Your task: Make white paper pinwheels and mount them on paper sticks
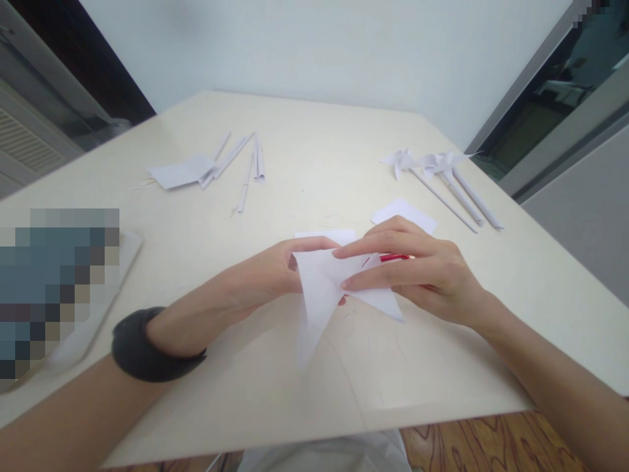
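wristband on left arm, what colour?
Black wristband, plain; head view shows it clearly.

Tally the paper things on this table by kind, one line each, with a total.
Finished paper pinwheels on sticks, far right: 3
Rolled paper sticks, far left: about 6, overlapping, so not exact
Flat paper sheets: 3, far left, behind the hands, and beside the right hand
Folded paper held by left hand and right hand: 1
Total: about 13
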### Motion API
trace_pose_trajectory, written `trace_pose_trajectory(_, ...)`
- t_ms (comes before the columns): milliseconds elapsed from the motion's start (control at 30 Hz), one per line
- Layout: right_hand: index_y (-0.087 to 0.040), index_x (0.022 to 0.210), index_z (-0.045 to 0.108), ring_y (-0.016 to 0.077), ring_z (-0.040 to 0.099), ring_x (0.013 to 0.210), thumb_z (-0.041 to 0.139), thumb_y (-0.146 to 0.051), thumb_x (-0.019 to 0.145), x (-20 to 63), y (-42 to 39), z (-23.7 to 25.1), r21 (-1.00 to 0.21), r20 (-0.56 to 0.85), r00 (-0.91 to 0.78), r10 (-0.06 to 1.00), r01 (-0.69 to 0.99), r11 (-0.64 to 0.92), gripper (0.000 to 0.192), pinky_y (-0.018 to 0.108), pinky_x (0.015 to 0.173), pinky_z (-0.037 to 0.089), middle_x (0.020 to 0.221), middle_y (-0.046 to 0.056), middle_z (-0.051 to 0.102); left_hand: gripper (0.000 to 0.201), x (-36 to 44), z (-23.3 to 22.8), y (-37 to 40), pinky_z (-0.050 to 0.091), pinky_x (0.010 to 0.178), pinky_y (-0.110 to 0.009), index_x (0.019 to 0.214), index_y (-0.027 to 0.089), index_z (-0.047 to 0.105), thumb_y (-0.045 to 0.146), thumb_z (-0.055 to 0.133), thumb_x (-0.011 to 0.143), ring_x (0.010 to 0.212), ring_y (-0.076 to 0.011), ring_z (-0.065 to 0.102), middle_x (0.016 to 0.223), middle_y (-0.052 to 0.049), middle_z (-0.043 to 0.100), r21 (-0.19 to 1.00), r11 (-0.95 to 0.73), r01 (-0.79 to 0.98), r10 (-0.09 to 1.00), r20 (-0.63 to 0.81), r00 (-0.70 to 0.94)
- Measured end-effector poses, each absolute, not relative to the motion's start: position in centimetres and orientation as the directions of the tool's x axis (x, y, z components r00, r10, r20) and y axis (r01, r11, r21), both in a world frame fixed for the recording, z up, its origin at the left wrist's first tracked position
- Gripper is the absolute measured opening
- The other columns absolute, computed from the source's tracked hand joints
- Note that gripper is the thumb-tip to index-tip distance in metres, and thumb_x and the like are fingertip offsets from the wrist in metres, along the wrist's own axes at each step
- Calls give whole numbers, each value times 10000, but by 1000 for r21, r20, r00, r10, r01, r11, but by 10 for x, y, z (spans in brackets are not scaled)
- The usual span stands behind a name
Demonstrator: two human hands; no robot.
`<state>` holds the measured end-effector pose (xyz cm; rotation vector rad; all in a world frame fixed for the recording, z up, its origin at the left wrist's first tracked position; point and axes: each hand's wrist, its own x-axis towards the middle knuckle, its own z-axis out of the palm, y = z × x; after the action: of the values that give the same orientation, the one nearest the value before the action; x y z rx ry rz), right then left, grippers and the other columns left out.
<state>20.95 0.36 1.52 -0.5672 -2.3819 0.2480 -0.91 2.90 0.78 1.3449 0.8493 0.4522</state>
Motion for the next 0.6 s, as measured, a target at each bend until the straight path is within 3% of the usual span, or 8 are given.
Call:
trace_pose_trajectory(133,-284,961,680,167,526,995,458,-97,880,211,4,19,-258,555,-684,472,398,880,301,376,836,463,1254,10,564,312,-8,14,30,499,627,-230,946,257,635,192,726,655,678,-152,665,738,55,711,941,289,177,766,-338,546)
trace_pose_trajectory(267,-310,981,671,209,446,1165,449,-119,883,211,5,20,-244,519,-678,521,466,850,309,439,943,402,1344,3,467,380,-11,12,32,503,705,-275,1014,256,605,218,727,656,808,-201,669,894,12,715,955,241,172,807,-295,511)
trace_pose_trajectory(333,-298,1010,656,214,410,1211,427,-119,889,211,5,20,-329,505,-611,609,516,791,315,430,963,397,1362,15,437,403,-14,8,33,500,733,-293,1057,261,584,221,708,676,837,-210,665,956,-1,706,967,168,194,843,-242,480)
trace_pose_trajectory(433,-266,1115,580,199,459,1173,425,-174,906,209,4,20,-593,468,-413,781,509,624,276,360,895,463,1314,52,465,420,-17,3,35,496,707,-286,1091,280,566,243,691,692,820,-210,663,967,1,697,962,53,267,899,-162,407)
trace_pose_trajectory(533,-239,1167,500,179,556,1031,495,-307,887,204,2,17,-811,288,-321,902,418,408,288,300,780,504,1206,64,539,459,-15,0,33,488,612,-246,1106,297,551,284,706,674,737,-196,661,881,18,698,941,-27,337,943,-88,320)
trace_pose_trajectory(600,-223,1115,510,170,583,950,555,-339,848,200,1,14,-858,162,-338,927,415,302,295,288,757,495,1116,52,588,455,-11,-1,30,470,552,-223,1082,287,561,314,720,657,679,-184,652,840,24,695,927,-72,367,957,-39,288)
